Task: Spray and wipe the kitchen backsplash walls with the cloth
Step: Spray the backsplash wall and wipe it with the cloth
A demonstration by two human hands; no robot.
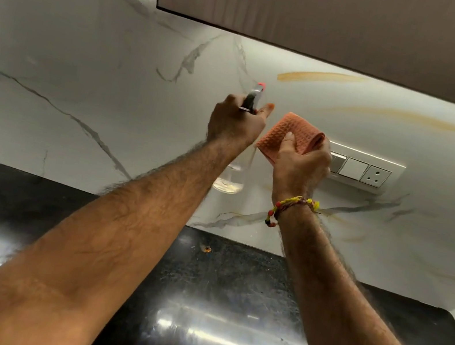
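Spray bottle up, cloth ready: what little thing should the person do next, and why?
Probably squeeze the trigger. The left hand holds the spray bottle with its nozzle toward the wall, where yellow streaks still show just up and right. The right hand holds the folded orange cloth off the wall, beside the switch panel, so wiping likely comes after spraying.

Glossy veined marble backsplash, waffle-textured cloth (orange), polished black countertop

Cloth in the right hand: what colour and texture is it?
Orange-pink with a waffle weave, seen in the head view: the cloth, folded, held by the right hand.
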